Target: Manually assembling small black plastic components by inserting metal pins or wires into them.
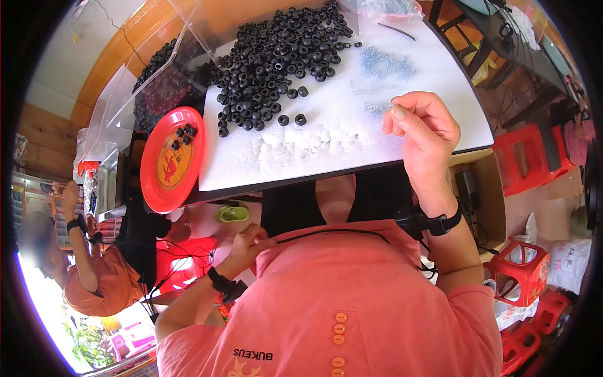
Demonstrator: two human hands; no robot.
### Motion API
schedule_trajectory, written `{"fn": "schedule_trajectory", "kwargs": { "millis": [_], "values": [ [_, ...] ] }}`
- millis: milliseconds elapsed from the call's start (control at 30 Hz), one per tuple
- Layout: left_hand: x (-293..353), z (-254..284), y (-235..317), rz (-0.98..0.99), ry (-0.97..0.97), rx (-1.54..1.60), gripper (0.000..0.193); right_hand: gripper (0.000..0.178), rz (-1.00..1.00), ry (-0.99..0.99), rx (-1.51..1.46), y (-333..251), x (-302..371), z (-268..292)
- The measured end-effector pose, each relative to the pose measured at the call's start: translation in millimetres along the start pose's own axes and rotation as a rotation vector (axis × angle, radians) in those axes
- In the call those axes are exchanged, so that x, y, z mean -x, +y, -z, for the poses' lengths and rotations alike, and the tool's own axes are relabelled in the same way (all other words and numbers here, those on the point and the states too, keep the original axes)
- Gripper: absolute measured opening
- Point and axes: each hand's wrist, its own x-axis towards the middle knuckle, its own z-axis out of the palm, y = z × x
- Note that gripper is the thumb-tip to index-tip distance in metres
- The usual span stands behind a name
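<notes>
My right hand [428,129] is raised above the right part of a white foam-topped table [440,100], thumb and forefinger pinched together. Whatever sits between those fingertips is too small to make out. Just beyond it lie small clear bluish pieces [384,63]. Down at my lap, beside the hem of my pink shirt, my left hand [249,240] is closed with its fingers curled, and I cannot see what is in them. A large heap of black round pieces with holes [282,53] covers the table's far left. White bits [301,143] are spread along the near side.
A red plate [196,164] with several black pieces overlaps the table's left edge. Behind it stands a clear plastic bin [166,69]. Another person in an orange shirt [103,286] works at the left. A cardboard box [490,188] and red stools [521,160] stand at the right.
</notes>
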Motion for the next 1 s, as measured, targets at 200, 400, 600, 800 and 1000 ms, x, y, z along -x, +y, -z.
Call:
{"fn": "schedule_trajectory", "kwargs": {
  "millis": [200, 400, 600, 800, 1000],
  "values": [
    [79, -26, -101, 0.191, -0.022, 0.142, 0.027, 0.009, 0.021, -0.002, -0.037, 0, 0, 2],
    [68, -19, -127, 0.142, 0.037, -0.13, 0.015, 0.008, 0.011, -0.013, 0.082, -2, 3, -7],
    [24, 29, -20, -0.082, 0.288, -0.061, 0.017, 0.008, -0.008, -0.072, 0.177, -4, 11, -15],
    [-4, 57, 112, -0.443, 0.218, 0.012, 0.015, 0.008, 0.19, -0.41, 0.491, -6, 32, -41],
    [-49, 69, 177, -0.577, 0.385, -0.055, 0.011, 0.013, 0.4, -0.512, 0.611, 8, 32, -57]
  ]
}}
